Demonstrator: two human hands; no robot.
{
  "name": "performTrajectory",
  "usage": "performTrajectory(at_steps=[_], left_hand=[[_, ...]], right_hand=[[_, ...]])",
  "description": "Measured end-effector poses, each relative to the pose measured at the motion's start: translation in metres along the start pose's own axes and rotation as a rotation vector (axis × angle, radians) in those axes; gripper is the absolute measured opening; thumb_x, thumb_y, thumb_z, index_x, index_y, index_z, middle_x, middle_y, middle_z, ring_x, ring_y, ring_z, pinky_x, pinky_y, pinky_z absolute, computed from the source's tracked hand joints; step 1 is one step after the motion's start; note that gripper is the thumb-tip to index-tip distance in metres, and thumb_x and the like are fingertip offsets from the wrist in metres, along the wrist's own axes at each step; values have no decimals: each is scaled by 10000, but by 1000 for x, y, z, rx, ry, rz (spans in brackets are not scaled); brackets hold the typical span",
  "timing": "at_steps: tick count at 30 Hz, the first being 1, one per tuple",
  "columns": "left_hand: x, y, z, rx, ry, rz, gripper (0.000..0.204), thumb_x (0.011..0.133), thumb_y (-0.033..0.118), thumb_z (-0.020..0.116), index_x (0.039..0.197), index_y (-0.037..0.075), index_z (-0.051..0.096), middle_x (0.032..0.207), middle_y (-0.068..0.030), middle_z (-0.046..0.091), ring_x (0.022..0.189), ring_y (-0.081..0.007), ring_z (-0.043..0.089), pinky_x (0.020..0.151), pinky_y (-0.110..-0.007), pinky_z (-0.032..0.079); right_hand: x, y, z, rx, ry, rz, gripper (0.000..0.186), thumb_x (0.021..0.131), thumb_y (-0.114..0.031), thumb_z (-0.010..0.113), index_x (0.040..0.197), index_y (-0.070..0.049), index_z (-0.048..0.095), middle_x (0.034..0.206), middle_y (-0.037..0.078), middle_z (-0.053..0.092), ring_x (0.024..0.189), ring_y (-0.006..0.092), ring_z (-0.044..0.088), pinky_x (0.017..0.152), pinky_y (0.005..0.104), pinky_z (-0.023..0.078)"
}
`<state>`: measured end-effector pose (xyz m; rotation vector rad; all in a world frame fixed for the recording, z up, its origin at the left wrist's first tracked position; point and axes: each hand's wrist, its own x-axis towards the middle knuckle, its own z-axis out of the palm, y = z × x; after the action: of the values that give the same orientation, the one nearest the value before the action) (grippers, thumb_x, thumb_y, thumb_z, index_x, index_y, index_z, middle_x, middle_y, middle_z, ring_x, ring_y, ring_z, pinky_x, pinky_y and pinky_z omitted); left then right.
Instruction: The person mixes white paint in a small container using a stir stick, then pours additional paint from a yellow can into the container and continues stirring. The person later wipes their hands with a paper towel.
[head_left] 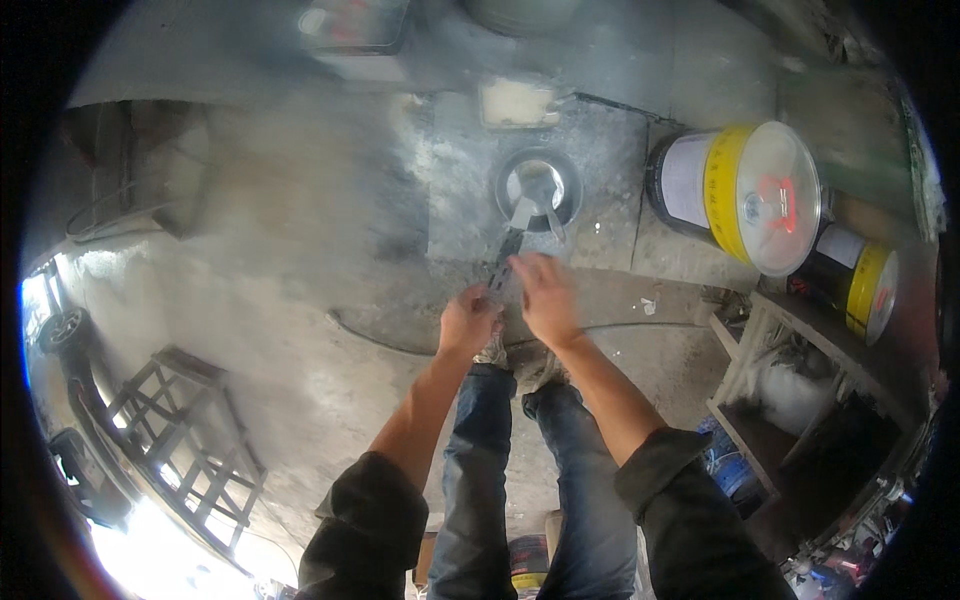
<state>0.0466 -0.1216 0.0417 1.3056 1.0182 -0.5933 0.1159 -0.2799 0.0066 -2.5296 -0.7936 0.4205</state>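
My left hand [470, 320] is closed around the near end of a thin grey strip with dark slots [498, 278], in front of my shoes. My right hand [545, 300] is beside it, its bent fingers touching the strip near the middle; whether they grip it is blurred. Just beyond the strip's far end stands a round dark pan [508, 175] with something whitish and shiny inside. A pale flat blade [523, 212] and a small light handle [556, 226] lean over the pan's near rim. A dark patch lies between strip and blade, and I cannot make out what joins there.
A pale rectangular block [520, 104] lies beyond the pan. Two black-and-yellow drums [735, 190] lie at the right, above a wooden crate-like stand [745, 420]. A dark cable [385, 343] crosses the floor. A slatted metal frame [185, 440] stands at the left.
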Motion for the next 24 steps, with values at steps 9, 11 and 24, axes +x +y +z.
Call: performTrajectory(at_steps=[9, 11, 24], left_hand=[[17, 32, -36, 766, 177, 373, 432, 874, 163, 645, 1292, 64, 603, 1081, -241, 681, 963, -437, 660, 843, -504, 523], [23, 34, -43, 775, 187, 392, 428, 868, 141, 645, 1288, 69, 604, 1098, -236, 676, 962, -437, 660, 834, -504, 527], [47, 79, -64, 980, 236, 565, 416, 835, 99, 673, 1250, 75, 650, 992, -221, 688, 854, -410, 676, 738, -471, 549]], right_hand=[[46, 88, 49, -234, -212, 439, 653, 859, -225, 697, 1461, -213, 443, 1101, 199, 625, 964, 378, 660, 779, 479, 568], [46, 97, 50, -249, -152, 337, 604, 876, -254, 674, 1444, -203, 478, 1044, 184, 643, 907, 376, 678, 761, 464, 574], [90, 116, -10, 102, -73, 584, 311, 965, -357, 580, 991, -78, 716, 899, 183, 716, 869, 412, 676, 764, 510, 539]])
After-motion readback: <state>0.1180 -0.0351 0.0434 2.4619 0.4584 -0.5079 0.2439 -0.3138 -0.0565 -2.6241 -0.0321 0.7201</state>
